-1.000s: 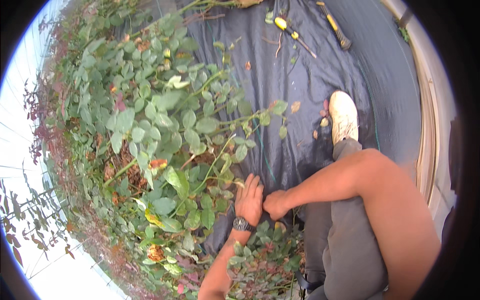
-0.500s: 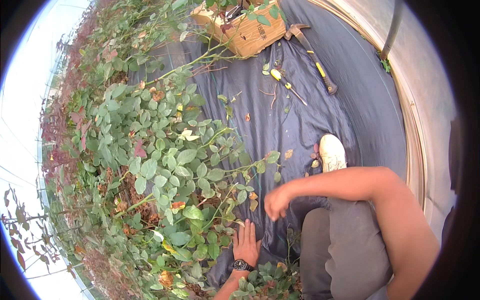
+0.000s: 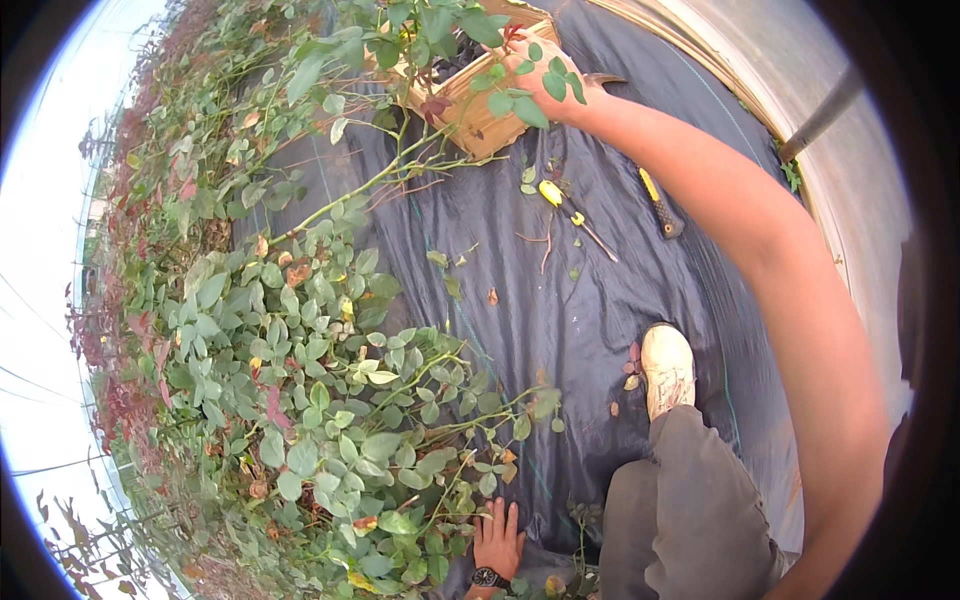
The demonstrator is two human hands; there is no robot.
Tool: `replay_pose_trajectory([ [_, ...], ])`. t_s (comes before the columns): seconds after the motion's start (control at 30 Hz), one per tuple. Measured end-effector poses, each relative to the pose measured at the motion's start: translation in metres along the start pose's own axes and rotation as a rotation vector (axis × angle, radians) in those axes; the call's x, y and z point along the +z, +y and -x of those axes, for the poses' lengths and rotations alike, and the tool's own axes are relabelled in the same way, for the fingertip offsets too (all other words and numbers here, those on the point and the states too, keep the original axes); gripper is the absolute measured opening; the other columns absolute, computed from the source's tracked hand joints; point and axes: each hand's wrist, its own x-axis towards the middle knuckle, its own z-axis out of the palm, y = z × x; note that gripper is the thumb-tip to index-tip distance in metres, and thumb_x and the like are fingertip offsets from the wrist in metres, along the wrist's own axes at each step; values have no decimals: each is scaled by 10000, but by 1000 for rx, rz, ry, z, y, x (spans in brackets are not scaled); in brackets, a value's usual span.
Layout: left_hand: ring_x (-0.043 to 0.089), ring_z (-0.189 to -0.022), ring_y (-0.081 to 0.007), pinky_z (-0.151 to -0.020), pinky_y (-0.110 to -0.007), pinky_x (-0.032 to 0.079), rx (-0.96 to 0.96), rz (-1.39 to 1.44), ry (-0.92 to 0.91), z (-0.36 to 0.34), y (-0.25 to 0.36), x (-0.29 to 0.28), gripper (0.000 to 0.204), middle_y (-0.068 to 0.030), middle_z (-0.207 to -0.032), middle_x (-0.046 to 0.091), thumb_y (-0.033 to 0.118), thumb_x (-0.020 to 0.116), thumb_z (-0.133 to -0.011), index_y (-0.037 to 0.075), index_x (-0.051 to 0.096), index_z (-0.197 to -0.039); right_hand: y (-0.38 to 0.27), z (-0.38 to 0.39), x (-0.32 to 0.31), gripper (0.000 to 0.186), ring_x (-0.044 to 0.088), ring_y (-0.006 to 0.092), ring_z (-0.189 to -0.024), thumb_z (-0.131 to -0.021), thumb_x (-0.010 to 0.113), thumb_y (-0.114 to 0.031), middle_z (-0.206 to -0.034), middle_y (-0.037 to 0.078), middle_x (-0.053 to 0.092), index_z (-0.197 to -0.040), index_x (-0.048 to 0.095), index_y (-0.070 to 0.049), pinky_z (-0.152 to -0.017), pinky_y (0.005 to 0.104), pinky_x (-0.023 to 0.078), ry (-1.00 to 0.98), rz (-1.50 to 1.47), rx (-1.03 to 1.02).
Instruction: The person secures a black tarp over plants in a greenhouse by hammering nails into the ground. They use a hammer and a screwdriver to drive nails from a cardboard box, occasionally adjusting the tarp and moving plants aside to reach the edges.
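Note:
My left hand [image 3: 497,540], wearing a black watch, lies flat with fingers stretched on the black plastic sheet [image 3: 510,290], beside the rose leaves at the bottom. My right arm stretches up to a cardboard box [image 3: 478,130] at the top, where my right hand [image 3: 540,75] is at the box's rim, its fingers largely hidden by leaves. A yellow-and-black screwdriver [image 3: 578,218] lies on the sheet. Right of it lies a hammer [image 3: 661,203], its head partly hidden by my arm.
Leafy rose bushes [image 3: 300,420] line the left, with stems reaching over the sheet. My shoe [image 3: 668,370] and grey trouser legs are at lower right. A metal pole [image 3: 820,120] stands beside the pale plastic wall at upper right.
My right hand has left the spot beside my left hand and reached up to the box. The view has tilted forward, bringing the box in; my left hand stays flat on the sheet.

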Motion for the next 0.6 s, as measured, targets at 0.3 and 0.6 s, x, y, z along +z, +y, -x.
replay_pose_trajectory([
  [0.3,288,-1546,-408,-1193,-597,298,4,105,-21,-1,-7,7,760,-171,-1687,296,335,688,-948,118,386,-1611,23,-35,79,729,564,295,-1264,-756,827,-285,-1323,85,625,-1418,558,-142,-1040,509,454,-513,124,33],
  [0.6,242,-1564,-411,-1219,-627,247,22,136,33,3,-6,3,791,-199,-1692,261,269,709,-924,67,360,-1605,-38,17,-31,503,652,303,-1089,-777,806,-175,-1135,102,685,-1250,651,-105,-933,454,527,-386,-411,39],
])
